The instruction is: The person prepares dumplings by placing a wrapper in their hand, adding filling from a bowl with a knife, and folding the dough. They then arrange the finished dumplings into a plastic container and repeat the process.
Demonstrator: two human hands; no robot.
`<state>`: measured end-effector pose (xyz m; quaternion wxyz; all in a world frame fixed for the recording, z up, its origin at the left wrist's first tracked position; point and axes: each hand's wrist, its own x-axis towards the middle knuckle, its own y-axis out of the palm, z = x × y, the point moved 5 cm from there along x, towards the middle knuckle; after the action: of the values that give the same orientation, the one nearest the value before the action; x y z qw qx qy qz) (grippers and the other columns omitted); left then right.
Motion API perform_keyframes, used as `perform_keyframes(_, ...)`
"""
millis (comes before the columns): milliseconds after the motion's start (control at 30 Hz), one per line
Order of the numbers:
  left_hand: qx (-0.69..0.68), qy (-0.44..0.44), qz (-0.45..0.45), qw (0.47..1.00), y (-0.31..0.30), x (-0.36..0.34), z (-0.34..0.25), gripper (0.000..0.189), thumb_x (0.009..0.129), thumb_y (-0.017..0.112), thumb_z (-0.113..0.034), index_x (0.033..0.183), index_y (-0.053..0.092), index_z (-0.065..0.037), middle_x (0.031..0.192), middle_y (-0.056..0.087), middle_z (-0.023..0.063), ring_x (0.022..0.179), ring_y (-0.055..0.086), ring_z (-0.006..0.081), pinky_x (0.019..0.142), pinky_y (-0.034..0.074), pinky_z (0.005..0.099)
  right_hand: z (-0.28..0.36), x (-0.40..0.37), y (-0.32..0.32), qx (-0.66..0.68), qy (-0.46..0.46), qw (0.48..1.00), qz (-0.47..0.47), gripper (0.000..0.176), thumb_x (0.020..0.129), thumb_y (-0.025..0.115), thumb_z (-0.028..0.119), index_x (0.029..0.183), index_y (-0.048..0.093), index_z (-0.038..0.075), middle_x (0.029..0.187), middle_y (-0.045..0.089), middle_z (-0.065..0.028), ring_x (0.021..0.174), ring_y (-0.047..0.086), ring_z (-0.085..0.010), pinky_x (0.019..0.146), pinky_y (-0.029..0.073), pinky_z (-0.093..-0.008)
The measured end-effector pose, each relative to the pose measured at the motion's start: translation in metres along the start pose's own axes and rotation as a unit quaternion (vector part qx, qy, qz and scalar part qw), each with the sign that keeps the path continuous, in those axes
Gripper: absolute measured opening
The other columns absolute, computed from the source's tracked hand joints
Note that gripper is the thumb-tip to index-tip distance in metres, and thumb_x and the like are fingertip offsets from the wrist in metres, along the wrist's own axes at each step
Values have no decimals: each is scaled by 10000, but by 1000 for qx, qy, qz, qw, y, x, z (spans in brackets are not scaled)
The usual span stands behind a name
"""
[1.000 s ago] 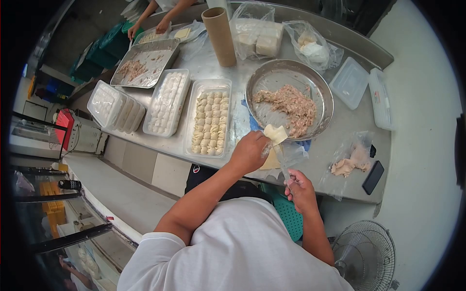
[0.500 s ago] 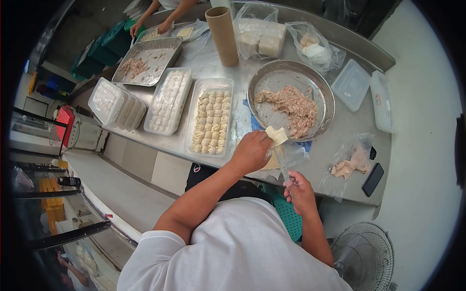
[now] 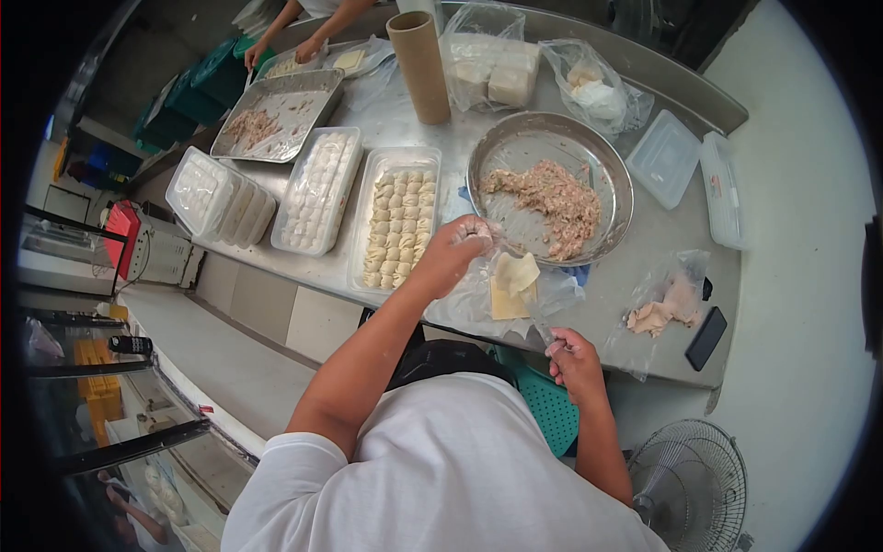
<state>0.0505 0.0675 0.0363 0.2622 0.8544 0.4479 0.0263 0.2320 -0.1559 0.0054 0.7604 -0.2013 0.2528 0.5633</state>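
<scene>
My right hand [image 3: 575, 361] is closed around the handle of a narrow flat spatula [image 3: 539, 322], whose blade points up toward the table's front edge. A loose dough wrapper [image 3: 517, 273] lies at the blade's upper end, over a stack of square yellow wrappers [image 3: 507, 304] on plastic. Left of the wrappers, my left hand [image 3: 457, 253] hovers with floury fingers curled together; what they hold, if anything, I cannot make out. Beyond the hands, a round metal pan [image 3: 478, 156] holds minced meat filling [image 3: 561, 207]. A plastic tub [image 3: 357, 267] with rows of wrapped dumplings [image 3: 402, 225] stands to the left.
Lidded tubs [image 3: 317, 193] and a metal tray [image 3: 313, 106] stand farther left, near another person's hands [image 3: 308, 51]. A cardboard tube [image 3: 418, 69] stands at the back. Right are plastic lids [image 3: 664, 158], bagged dough [image 3: 676, 304] and a phone [image 3: 706, 339]. A fan [image 3: 690, 483] stands below.
My left hand has moved left and up, away from the wrapper it held at the spatula's tip. That wrapper now rests lower, over the stack. My right hand has shifted slightly down and right.
</scene>
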Motion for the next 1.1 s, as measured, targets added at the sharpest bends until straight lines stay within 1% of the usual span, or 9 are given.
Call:
perform_keyframes(33,205,71,11,976,3,-3,-10,115,885,651,-97,959,624,-13,1078,642,97,985,620,221,878,490,370,-2,-1,-2,13,5,1000,2,363,922,572,40,1283,594,12,931,600,-45,624,535,-86,495,425,-231)
perform_keyframes(67,401,138,21,906,8,-7,-16,138,882,677,-114,968,630,-17,1064,641,104,987,627,242,874,493,371,-4,-1,-2,27,11,1000,4,369,920,576,40,1289,591,15,940,593,-44,622,534,-86,495,425,-232)
perform_keyframes(100,401,135,21,906,11,-12,-10,138,882,677,-114,968,630,-17,1064,641,104,987,627,242,874,493,371,-6,-2,-1,27,13,1000,4,369,920,576,40,1289,591,15,940,593,-44,622,534,-86,495,425,-232)
perform_keyframes(167,525,196,80,824,32,-25,7,212,843,739,-143,996,643,-32,1011,624,123,962,624,308,842,505,387,-4,-1,1,33,-9,999,0,386,918,589,42,1302,582,12,948,566,-40,632,539,-90,501,428,-234)
perform_keyframes(267,574,229,39,785,42,-31,24,246,799,762,-124,1002,651,-41,965,595,147,926,603,363,818,510,419,2,-3,8,40,-19,999,11,403,918,599,45,1319,570,14,957,540,-34,647,542,-94,511,434,-234)
perform_keyframes(533,604,237,24,760,44,-29,20,275,738,748,-70,994,653,-43,961,594,141,950,598,345,788,519,442,2,-2,14,23,-19,999,13,420,934,598,51,1349,547,13,981,552,-40,663,540,-94,527,449,-235)
perform_keyframes(700,660,285,40,694,50,-31,21,297,679,748,-64,957,646,-38,947,591,128,916,591,334,794,517,428,2,-3,15,23,-19,999,21,435,939,601,57,1366,530,8,989,578,-47,673,541,-94,533,454,-236)
perform_keyframes(1033,612,296,-3,734,38,-23,16,371,719,736,-56,1041,557,-18,935,574,160,912,572,378,819,497,449,-1,-3,15,6,-27,999,18,423,941,608,90,1353,544,18,987,583,-45,677,550,-94,538,466,-243)
perform_keyframes(1100,612,296,-14,734,27,-17,18,341,789,709,-57,1076,528,-23,972,569,192,913,560,407,821,496,427,-1,-3,14,5,-26,999,19,415,939,612,102,1343,554,22,985,579,-41,672,549,-91,534,463,-242)
